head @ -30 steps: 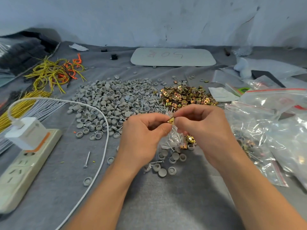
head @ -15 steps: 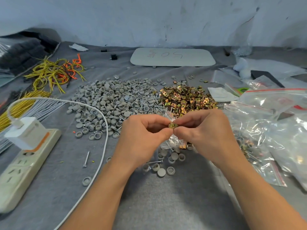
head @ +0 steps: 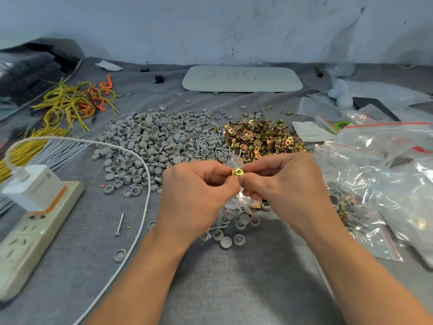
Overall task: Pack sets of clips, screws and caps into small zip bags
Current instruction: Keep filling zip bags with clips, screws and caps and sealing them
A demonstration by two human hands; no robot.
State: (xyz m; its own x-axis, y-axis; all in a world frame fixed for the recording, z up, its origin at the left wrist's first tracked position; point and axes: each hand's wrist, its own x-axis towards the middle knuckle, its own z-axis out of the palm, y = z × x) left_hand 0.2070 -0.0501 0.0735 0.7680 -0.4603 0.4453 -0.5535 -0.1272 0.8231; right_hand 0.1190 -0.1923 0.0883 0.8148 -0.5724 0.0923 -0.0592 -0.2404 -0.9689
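Observation:
A gold metal clip [head: 237, 171] is pinched between the fingertips of my left hand [head: 196, 198] and my right hand [head: 285, 191], held above the cloth at the centre. Below the hands hangs a small clear zip bag [head: 239, 202] with caps, screws and a clip inside; which hand holds it is hidden. Several loose grey caps [head: 230, 240] lie under it. Behind the hands are a big heap of grey caps [head: 154, 141], a strip of silver screws [head: 218, 151] and a pile of gold clips [head: 262, 139].
A power strip [head: 35, 231] with a white charger and its cable [head: 145, 184] lies at the left. Yellow and orange wires [head: 75, 102] sit at the back left. Crinkled zip bags [head: 386, 172], some filled, cover the right. A white oval board [head: 241, 78] lies at the back. One screw [head: 119, 224] lies loose.
Both hands dropped slightly, and the clip between the fingertips turned from edge-on to flat, its hole now facing up. The bag below them shifted a little.

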